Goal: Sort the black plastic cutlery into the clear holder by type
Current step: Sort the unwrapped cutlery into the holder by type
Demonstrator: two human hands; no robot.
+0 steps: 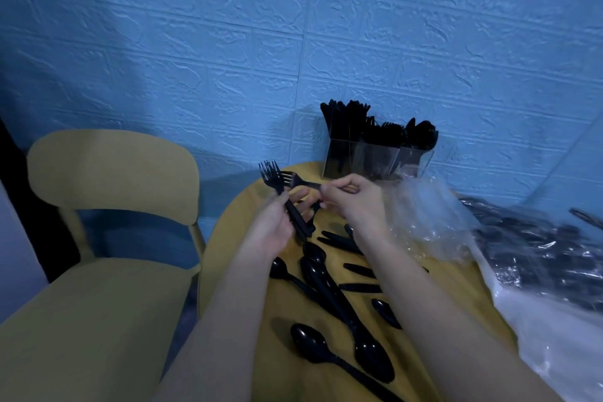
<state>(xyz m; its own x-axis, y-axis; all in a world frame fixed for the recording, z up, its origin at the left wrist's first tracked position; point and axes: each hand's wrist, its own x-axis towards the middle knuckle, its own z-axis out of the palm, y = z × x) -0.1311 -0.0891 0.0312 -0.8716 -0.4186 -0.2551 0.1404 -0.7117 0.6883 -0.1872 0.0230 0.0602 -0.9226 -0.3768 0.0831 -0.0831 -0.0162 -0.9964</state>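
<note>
Black forks (277, 179) are bunching in our gripping left hand (270, 225) while our right hand (352, 202) is pinching 1 more fork (301, 184), next needing the clear holder (375, 157).

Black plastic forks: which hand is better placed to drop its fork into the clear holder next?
Probably the right hand: it pinches one black plastic fork just in front of the clear holder. The left hand grips a bundle of forks farther left.
</note>
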